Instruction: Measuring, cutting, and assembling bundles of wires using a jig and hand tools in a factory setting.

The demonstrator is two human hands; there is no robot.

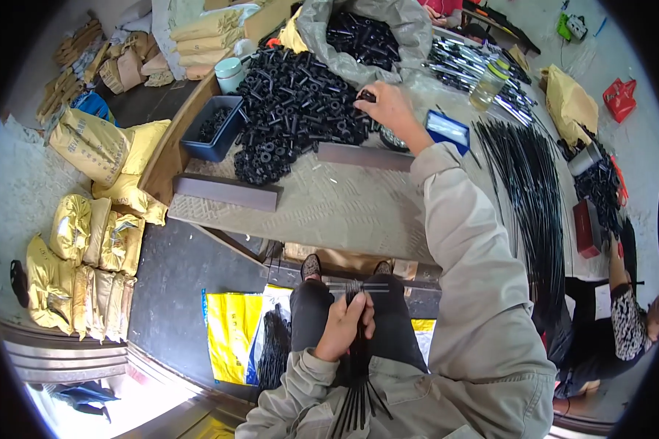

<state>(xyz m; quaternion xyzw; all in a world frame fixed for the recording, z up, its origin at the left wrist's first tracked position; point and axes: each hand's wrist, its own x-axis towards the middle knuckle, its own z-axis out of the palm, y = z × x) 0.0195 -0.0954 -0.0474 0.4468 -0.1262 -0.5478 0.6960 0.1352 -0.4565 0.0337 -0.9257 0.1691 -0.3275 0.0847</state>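
Observation:
My left hand (pixel 344 322) is closed around a bundle of thin black rods (pixel 358 358) above my lap. Their lower ends fan out over my jacket, and a few thin pale rods (pixel 373 288) cross near the top of the bundle. Stretched out over the table, my right hand (pixel 388 106) pinches a small black bolt-like part (pixel 367 95) at the right edge of a big heap of black bolt-like parts (pixel 293 95). Just right of that hand lies a small blue box (pixel 447 130) with a pale inside.
A blue bin (pixel 214 128) and metal bars (pixel 227 192) sit on the table (pixel 329 208). Behind is a grey sack (pixel 414 36) of black parts. Long black rods (pixel 527 190) and a bottle (pixel 488 84) lie right; another person (pixel 615 329) sits there. Yellow bags (pixel 84 234) stand left.

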